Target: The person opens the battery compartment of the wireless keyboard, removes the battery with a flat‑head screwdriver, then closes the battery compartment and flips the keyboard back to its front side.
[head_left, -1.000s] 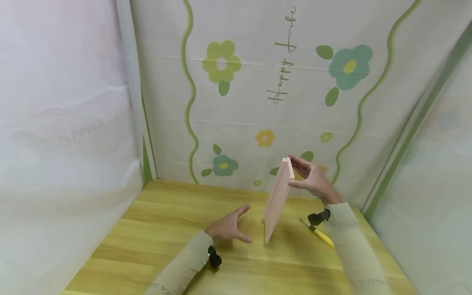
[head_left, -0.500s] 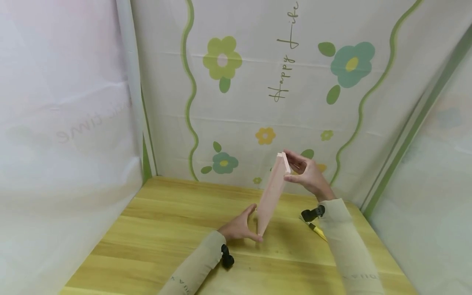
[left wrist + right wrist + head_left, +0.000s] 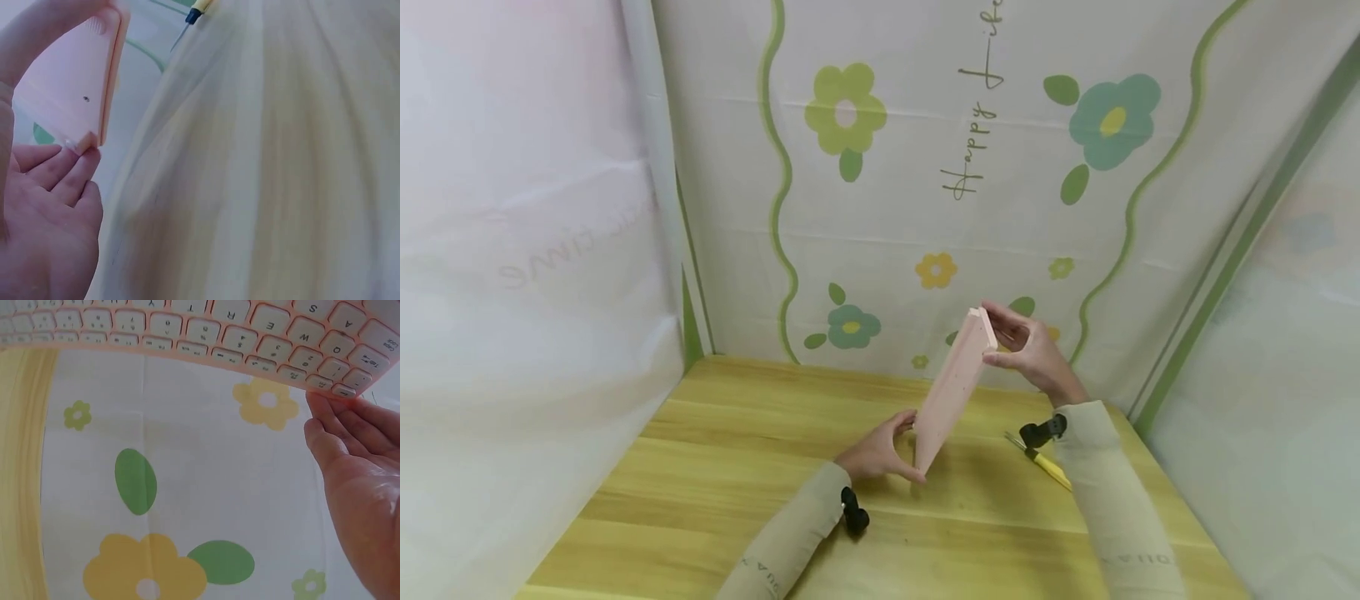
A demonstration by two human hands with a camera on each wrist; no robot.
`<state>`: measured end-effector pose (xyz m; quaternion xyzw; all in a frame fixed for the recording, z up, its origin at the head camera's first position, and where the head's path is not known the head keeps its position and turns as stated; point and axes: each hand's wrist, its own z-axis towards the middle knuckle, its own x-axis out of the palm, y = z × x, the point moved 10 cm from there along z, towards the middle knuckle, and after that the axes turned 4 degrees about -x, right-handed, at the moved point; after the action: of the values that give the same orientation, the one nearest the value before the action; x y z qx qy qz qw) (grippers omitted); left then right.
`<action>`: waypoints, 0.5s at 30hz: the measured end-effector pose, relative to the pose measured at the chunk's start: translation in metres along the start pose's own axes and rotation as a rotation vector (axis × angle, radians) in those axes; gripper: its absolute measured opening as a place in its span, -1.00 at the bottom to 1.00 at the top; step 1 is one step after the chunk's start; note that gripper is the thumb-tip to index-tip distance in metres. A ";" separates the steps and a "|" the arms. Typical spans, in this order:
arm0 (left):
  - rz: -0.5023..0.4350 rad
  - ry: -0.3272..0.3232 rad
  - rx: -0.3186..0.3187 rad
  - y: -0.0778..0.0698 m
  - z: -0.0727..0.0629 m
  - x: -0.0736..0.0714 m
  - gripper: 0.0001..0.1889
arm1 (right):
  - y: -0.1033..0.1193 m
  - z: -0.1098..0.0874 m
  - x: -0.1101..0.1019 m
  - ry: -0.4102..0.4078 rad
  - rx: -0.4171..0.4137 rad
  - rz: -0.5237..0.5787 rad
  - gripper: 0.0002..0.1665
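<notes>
Two hands held a pink keyboard (image 3: 953,392) aslant above the desk (image 3: 700,467), its high end to the right, its low end to the left. The grip of the left hand (image 3: 876,450) was spread wide across the low end, thumb and fingers at opposite edges; the grip of the right hand (image 3: 1036,357) pinched the high end at its edge. Wood-grained desk surface stretched away to the left edge, with the far edge beyond the keyboard. Keys showed only in the right wrist view, partly cut off by the top of the frame. A right sleeve (image 3: 1123,508) hid the handle end of a yellow-handled tool (image 3: 1051,470), whose metal tip was too small to make out. Flower-printed cloth (image 3: 887,208) lettered "Happy Life" hung at the far side, paler sheets at left and right.
</notes>
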<state>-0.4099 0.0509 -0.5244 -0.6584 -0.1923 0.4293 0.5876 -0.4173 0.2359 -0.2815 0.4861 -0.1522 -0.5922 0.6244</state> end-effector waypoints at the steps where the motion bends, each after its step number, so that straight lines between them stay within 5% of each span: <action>1: 0.006 0.003 -0.003 0.000 -0.001 -0.003 0.25 | -0.001 -0.001 -0.001 0.003 0.007 0.002 0.05; 7: 0.103 -0.012 -0.001 0.005 -0.013 -0.031 0.30 | -0.008 -0.017 -0.006 0.049 0.039 -0.003 0.08; 15: 0.276 -0.034 -0.029 0.000 -0.042 -0.088 0.36 | -0.011 -0.041 0.001 0.221 0.051 -0.236 0.24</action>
<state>-0.4257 -0.0416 -0.4970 -0.6798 -0.1160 0.5141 0.5100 -0.3918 0.2544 -0.3099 0.5786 -0.0394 -0.6003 0.5507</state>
